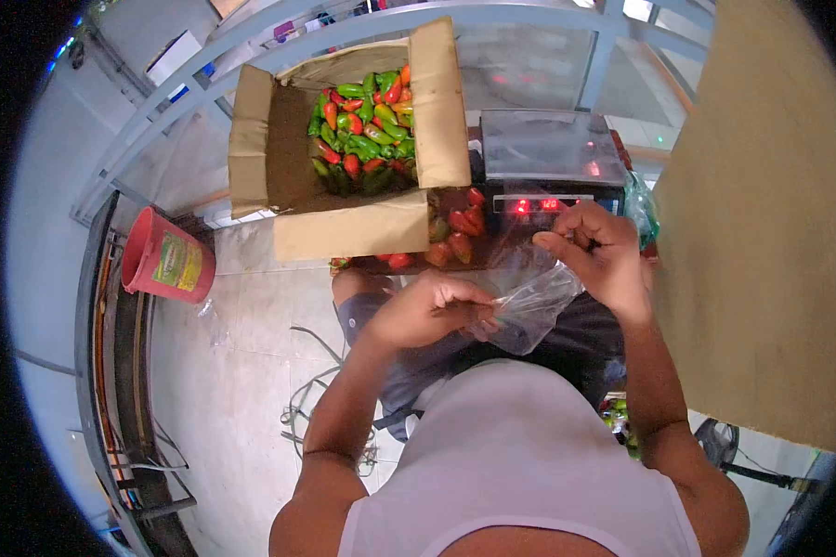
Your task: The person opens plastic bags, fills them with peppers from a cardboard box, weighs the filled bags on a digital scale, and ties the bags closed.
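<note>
A clear plastic bag [532,316] is stretched between my hands above my lap. My left hand [432,308] pinches its left side, with the fingers closed on the film. My right hand [596,252] grips the upper right part of the bag between thumb and fingers. Just beyond my hands stands a digital scale [553,148] with a lit red display. Red peppers [462,227] lie to the left of the scale. Behind them, an open cardboard box [351,237] holds several green and red peppers [367,130].
A pink bucket [169,258] with a label stands on the floor at the left. Straps [311,395] lie on the tiles. A large brown board [762,232] rises at the right. Beside the scale is a green plastic bag [641,206]. A metal railing [344,28] runs behind.
</note>
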